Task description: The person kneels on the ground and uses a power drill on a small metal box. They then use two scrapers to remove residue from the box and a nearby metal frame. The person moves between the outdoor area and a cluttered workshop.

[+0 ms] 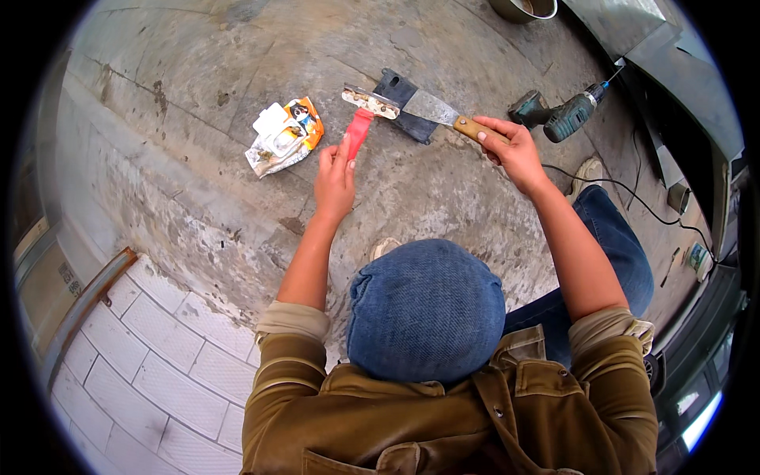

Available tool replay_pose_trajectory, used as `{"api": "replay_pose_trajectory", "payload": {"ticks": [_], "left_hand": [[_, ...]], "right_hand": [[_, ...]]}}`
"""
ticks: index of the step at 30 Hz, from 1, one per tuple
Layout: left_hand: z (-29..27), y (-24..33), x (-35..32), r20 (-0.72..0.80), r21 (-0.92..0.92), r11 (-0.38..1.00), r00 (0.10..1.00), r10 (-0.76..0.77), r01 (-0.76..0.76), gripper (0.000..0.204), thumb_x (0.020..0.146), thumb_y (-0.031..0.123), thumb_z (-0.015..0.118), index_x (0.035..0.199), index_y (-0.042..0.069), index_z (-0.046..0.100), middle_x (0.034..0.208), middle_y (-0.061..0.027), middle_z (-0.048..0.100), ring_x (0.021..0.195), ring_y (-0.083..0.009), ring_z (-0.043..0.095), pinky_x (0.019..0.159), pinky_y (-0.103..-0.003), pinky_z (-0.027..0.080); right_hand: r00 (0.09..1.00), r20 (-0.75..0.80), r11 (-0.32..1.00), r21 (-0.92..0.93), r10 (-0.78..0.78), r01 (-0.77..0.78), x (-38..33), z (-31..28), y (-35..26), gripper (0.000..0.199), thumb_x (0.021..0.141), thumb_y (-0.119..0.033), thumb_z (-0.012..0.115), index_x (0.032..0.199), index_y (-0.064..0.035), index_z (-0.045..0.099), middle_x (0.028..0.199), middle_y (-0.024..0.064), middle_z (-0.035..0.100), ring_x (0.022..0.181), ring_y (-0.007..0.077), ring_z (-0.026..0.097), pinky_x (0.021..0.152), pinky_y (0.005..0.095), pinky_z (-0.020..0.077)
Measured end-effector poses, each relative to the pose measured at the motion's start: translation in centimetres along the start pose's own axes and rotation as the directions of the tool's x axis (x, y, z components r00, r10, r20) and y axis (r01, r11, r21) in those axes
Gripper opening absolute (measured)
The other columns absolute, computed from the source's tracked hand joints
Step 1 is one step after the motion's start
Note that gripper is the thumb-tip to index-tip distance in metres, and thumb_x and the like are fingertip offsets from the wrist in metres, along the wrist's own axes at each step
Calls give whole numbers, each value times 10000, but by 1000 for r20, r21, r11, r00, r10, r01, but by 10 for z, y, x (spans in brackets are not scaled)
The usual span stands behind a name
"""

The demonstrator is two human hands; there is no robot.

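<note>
My left hand is closed round the red handle of a scraper. Its wide metal head carries pale, dirty residue. In my right hand is a putty knife, gripped by its wooden handle with the index finger laid along it. The knife's blade points left, its tip close to the right end of the scraper head; whether the two touch I cannot tell. Under both tools lies a flat black piece with a hole near its far end, partly covered by the blade.
On the stained concrete floor, a wipes packet with a white lid lies left of my left hand. A cordless drill rests to the right, near a black cable. A metal bowl stands at the far edge. My bent knee is in front.
</note>
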State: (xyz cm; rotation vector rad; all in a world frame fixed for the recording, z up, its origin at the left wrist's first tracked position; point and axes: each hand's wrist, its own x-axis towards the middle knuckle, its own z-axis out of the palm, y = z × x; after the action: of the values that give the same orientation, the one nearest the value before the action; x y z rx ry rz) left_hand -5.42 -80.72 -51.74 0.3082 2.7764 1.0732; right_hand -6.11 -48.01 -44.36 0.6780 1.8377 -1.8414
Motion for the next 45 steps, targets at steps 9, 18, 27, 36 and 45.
{"api": "replay_pose_trajectory", "payload": {"ticks": [9, 18, 27, 36, 45], "left_hand": [[-13, 8, -4, -35, 6, 1000, 999, 23, -23, 531, 864, 69, 564, 1371, 166, 441, 1054, -117, 490, 896, -273, 562, 735, -355, 480], [-17, 19, -10, 24, 73, 981, 984, 177, -179, 513, 825, 51, 591, 1320, 143, 490, 1069, -141, 507, 848, -289, 587, 678, -365, 502], [-18, 35, -15, 175, 181, 929, 940, 293, -323, 528, 825, 45, 594, 1332, 142, 485, 1065, -133, 503, 885, -263, 585, 705, -343, 502], [-11, -8, -60, 195, -28, 993, 974, -111, 118, 424, 915, 173, 502, 1337, 162, 464, 1036, -118, 509, 857, -302, 584, 731, -387, 489], [-19, -77, -78, 153, 218, 896, 893, -424, 388, 371, 939, 277, 468, 1251, 87, 532, 1161, -152, 604, 1050, -342, 564, 884, -420, 452]], "right_hand": [[999, 9, 999, -40, -31, 31, 2, 11, -8, 330, 858, -133, 630, 1169, -26, 617, 747, -6, 597, 600, 38, 467, 535, 198, 391], [999, 30, 996, -74, -45, 47, 2, 18, -10, 322, 865, -116, 620, 1172, -20, 615, 770, -12, 593, 625, 46, 476, 565, 210, 408], [993, 55, 995, -6, -103, 104, 13, 43, -25, 308, 864, -103, 618, 1160, -18, 621, 768, -20, 585, 622, 47, 467, 562, 213, 407], [985, 49, 983, -82, -163, 166, 18, 67, -36, 330, 875, -114, 617, 1198, -48, 591, 715, -40, 530, 591, 37, 434, 533, 196, 366], [972, 184, 962, -204, -146, 183, 22, 108, -19, 331, 857, -121, 642, 1172, -42, 581, 736, -18, 552, 586, 53, 456, 515, 222, 372]]}}
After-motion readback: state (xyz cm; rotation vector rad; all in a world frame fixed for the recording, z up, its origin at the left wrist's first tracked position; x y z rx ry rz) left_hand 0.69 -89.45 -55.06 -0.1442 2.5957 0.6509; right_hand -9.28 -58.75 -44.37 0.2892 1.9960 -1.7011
